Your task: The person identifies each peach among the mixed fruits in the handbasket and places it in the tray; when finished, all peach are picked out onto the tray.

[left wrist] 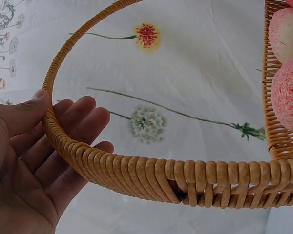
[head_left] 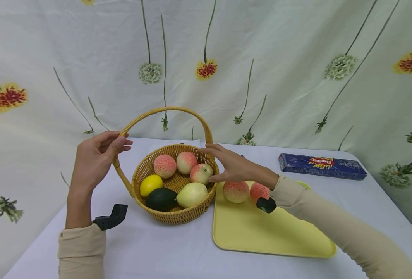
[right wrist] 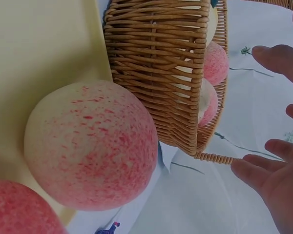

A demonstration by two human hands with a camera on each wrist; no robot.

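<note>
Pale green flowered curtain [head_left: 279,58] hanging from nine to three o'clock, white-clothed worktop [head_left: 164,248] below, soft even light

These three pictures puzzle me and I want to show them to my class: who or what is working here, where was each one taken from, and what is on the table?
A person works with bare hands. The wide picture comes from a head camera; the close-ups come from wrist cameras. The left hand holds the handle of a wicker basket filled with peaches, a lemon, an avocado and a pale fruit. The right hand is open above the basket's rim, holding nothing. Two peaches lie on a yellow tray; a blue pasta box lies behind.
</note>
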